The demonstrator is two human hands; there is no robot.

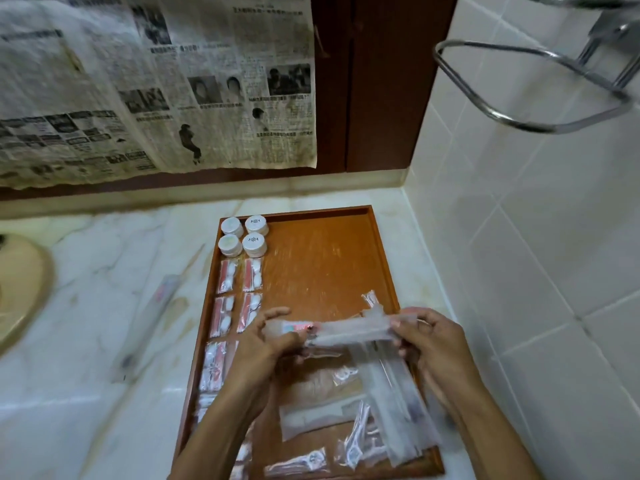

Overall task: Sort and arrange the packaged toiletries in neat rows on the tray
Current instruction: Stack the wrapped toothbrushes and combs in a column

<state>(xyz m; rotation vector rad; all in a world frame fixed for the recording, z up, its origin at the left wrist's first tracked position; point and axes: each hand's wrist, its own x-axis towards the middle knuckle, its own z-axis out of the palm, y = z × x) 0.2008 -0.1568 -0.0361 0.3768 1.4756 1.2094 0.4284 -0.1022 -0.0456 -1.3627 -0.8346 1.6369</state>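
Observation:
A brown wooden tray (322, 258) lies on the marble counter. Several round white jars (244, 235) stand at its far left corner. Below them, small clear packets with red and white contents (239, 292) lie in two columns down the left side. Both hands hold a long clear toothbrush packet (346, 330) crosswise above the tray: my left hand (266, 344) grips its left end, my right hand (429, 344) pinches its right end. More long clear packets (391, 396) lie loosely piled beneath, and other small packets (301, 460) sit at the tray's near edge.
One long packet (152, 317) lies on the counter (104, 306) left of the tray. A beige basin rim (24, 292) is at the far left. Newspaper (156, 81) covers the back wall. A metal ring holder (533, 88) juts from the tiled wall on the right.

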